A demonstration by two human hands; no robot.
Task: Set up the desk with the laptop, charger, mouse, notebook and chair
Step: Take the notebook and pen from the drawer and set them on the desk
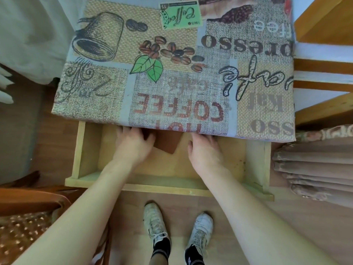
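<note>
The desk [172,60] wears a coffee-print tablecloth. Below its front edge a pale wooden drawer [137,186] is pulled out. Inside it a brown notebook [168,143] lies partly under the cloth's edge. My left hand [133,144] rests on the notebook's left side, fingers curled over it and reaching under the desk edge. My right hand [206,150] is in the drawer just right of the notebook, fingertips hidden under the cloth. A wooden chair [28,213] with a patterned seat stands at the lower left. No laptop, charger or mouse shows.
A wooden bed frame or shelf [324,54] stands to the right of the desk, with folded brown fabric [313,167] below it. A pale curtain [28,35] hangs at the upper left. My feet in white trainers [177,230] stand on the wooden floor.
</note>
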